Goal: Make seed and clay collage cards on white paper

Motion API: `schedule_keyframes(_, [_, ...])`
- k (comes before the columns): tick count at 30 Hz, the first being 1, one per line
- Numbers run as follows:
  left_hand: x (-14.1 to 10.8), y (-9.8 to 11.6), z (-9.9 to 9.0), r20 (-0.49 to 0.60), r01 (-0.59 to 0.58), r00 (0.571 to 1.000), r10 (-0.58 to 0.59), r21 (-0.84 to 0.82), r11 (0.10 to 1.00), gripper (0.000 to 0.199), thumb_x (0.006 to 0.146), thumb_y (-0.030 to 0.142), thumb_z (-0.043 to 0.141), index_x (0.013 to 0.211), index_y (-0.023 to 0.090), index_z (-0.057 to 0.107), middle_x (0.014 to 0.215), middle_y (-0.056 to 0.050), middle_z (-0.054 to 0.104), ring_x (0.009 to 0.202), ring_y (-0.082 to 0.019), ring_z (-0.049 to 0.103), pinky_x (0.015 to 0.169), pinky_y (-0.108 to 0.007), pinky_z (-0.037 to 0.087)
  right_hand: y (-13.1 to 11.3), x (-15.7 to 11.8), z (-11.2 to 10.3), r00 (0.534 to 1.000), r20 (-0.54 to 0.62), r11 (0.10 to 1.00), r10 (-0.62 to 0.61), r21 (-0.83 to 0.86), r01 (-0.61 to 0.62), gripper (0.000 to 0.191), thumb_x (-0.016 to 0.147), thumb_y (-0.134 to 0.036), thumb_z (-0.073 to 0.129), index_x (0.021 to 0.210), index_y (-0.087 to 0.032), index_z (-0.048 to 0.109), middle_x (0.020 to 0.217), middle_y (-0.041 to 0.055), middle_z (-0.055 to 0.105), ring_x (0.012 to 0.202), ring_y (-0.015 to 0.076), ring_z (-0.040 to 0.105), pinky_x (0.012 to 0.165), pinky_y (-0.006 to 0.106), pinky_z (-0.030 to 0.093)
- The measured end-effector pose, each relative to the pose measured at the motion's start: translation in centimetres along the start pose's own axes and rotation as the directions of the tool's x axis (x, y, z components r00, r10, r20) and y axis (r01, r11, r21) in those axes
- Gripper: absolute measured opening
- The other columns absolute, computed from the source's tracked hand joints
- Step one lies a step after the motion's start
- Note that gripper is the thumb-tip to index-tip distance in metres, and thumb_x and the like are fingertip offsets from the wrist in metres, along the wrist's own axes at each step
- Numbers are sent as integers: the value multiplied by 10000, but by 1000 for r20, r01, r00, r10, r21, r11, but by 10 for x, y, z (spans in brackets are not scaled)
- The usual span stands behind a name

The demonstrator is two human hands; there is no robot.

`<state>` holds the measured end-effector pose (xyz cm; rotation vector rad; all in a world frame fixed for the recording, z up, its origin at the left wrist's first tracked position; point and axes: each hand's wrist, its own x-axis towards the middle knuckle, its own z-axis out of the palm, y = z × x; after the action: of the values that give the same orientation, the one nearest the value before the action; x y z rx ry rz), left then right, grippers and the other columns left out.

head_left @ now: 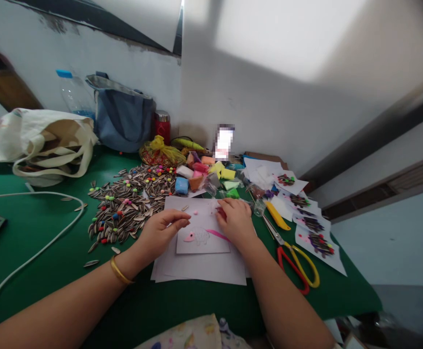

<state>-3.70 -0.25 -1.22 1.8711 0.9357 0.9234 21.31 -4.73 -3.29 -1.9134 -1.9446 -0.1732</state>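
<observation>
My left hand (162, 231), thumb and fingertips pinched together, hovers over the left side of a small white card (204, 249); whatever sits in the pinch is too small to make out. On the card is a hedgehog drawing (199, 236) with a pink face. My right hand (236, 219) is curled at the card's right side, and its fingertips hide what they grip. A flat pink strip (216, 234) pokes out from beneath that hand. A tiny pink lump (195, 213) lies between the hands. Larger white sheets (200, 274) are under the card.
Striped sunflower seeds (131, 203) with coloured beads spread at left. Behind are coloured clay packs (196, 182) and a lit phone (224, 142). Scissors (287, 257), a yellow cutter (277, 216) and seed-decorated cards (320, 245) lie right. A white cable (40, 252) crosses the left.
</observation>
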Motion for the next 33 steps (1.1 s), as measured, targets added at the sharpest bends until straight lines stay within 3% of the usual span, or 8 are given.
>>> schedule_keyframes(3, [0,4,-3,11,-1,1000,1,17,1000,218,817,409,655,781,201,706,763,-24,712,718,-185,655,681,-289,525,1,0,0,1000,-4,1000,13,-10,-13,314,888,-248,607,1195,-218,663,1206,102,660,1126,281,534,1029,474,297])
schedule_keyframes(7, [0,8,-5,19,-11,1000,11,11,1000,345,897,444,533,685,190,627,660,-9,639,635,-161,597,614,-272,489,3,1,-2,999,-30,999,42,-34,-43,254,928,-200,560,1143,-236,689,1115,85,690,1080,268,550,1018,473,290])
schedule_keyframes(14, [1,0,-1,-21,13,1000,-12,17,1000,254,880,414,581,935,200,706,863,-47,719,820,-203,670,755,-320,532,4,2,-4,998,-51,998,42,-41,-44,361,853,-92,558,1172,-210,679,1136,93,679,1079,267,543,1006,459,296])
schedule_keyframes(17, [1,-3,-1,-1,25,1000,-25,22,999,269,897,420,553,897,197,704,813,-39,709,785,-194,663,736,-313,527,1,1,-7,996,-82,999,35,-16,-36,428,802,-50,547,1181,-203,677,1158,90,669,1094,259,538,995,437,314])
schedule_keyframes(21, [1,-6,-1,-19,22,1000,-22,38,999,230,817,422,669,829,192,676,829,-34,689,787,-190,640,745,-310,514,-3,1,-10,989,-148,999,11,31,-7,385,824,-91,545,1164,-204,687,1131,91,668,1071,260,548,952,427,354])
schedule_keyframes(25, [1,-5,-1,-9,8,1000,-7,58,998,227,878,397,583,893,200,695,858,-34,698,816,-189,641,757,-303,497,-5,2,-12,981,-179,986,-70,139,96,326,842,-112,533,1110,-168,708,1037,106,677,1001,257,570,905,410,419])
schedule_keyframes(29, [0,1,-3,35,-23,999,22,46,999,375,959,395,423,719,188,624,685,-7,620,668,-153,590,639,-264,461,-9,0,-12,968,-104,897,-230,362,252,314,835,-67,498,1024,-177,723,939,77,696,918,214,605,843,346,486])
schedule_keyframes(33, [-1,2,-3,12,-45,999,45,80,996,264,904,392,541,771,184,633,762,-14,645,733,-162,604,695,-271,475,-15,-4,-8,945,64,869,-320,417,266,317,832,-75,537,1059,-197,721,999,61,716,939,208,630,864,343,504])
